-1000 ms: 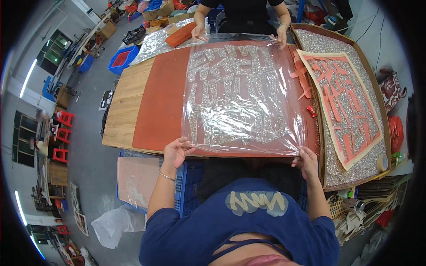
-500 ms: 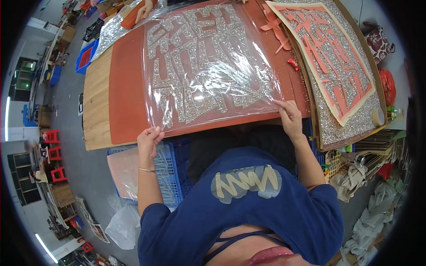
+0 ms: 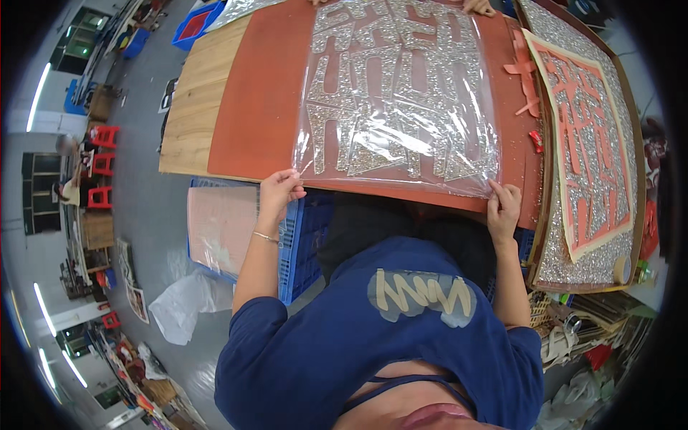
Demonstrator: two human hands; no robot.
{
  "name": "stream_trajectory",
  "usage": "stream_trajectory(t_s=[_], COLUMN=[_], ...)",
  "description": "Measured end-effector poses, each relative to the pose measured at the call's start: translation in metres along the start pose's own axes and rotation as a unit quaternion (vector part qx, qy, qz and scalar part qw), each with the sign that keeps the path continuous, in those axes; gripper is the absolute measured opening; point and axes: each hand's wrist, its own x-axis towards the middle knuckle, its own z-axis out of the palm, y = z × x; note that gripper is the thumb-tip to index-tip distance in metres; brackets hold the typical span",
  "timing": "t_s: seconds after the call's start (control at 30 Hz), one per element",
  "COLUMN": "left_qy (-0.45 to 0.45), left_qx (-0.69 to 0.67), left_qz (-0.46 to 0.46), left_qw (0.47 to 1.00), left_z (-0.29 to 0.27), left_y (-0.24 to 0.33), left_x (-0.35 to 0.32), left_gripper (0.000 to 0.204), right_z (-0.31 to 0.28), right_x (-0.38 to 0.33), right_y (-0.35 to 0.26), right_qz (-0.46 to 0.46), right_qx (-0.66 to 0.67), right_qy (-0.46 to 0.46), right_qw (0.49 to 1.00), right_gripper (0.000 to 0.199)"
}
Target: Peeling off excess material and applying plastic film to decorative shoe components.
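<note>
A clear plastic film (image 3: 401, 93) carrying silver glitter cut-out shapes lies on a red-brown sheet (image 3: 261, 100) that covers the wooden table (image 3: 201, 93). My left hand (image 3: 278, 190) pinches the film's near left corner at the table's front edge. My right hand (image 3: 504, 208) holds the near right corner. Another person's fingers (image 3: 479, 7) touch the film's far edge at the top.
To the right lies a large glitter panel with a red and cream cut-out (image 3: 588, 143). Red paper scraps (image 3: 527, 79) sit between it and the film. A blue crate (image 3: 301, 244) holding a pink sheet stands below the table's edge. Red stools (image 3: 100, 150) stand on the floor, left.
The view has swung back over the table. My hands keep hold of the film's two near corners, and the film now lies flatter on the red sheet.
</note>
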Motion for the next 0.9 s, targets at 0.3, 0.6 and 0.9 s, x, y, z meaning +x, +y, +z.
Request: stream_trajectory(t_s=[0.3, 0.6, 0.9], left_qy=[0.044, 0.025, 0.02], left_qx=[0.128, 0.674, 0.67], left_qz=[-0.016, 0.504, 0.201], left_qw=[0.991, 0.54, 0.715], left_z=[0.009, 0.023, 0.095], left_y=[0.01, -0.024, 0.042], left_x=[0.012, -0.026, -0.027], left_gripper=[0.023, 0.019, 0.074], right_z=[0.005, -0.02, 0.055], right_x=[0.003, -0.003, 0.079], right_y=[-0.002, -0.035, -0.076], right_qz=[-0.06, -0.022, -0.125], right_qx=[-0.129, -0.284, -0.059], right_qy=[-0.041, -0.093, -0.038], right_qw=[0.989, 0.954, 0.99], right_gripper=[0.034, 0.034, 0.047])
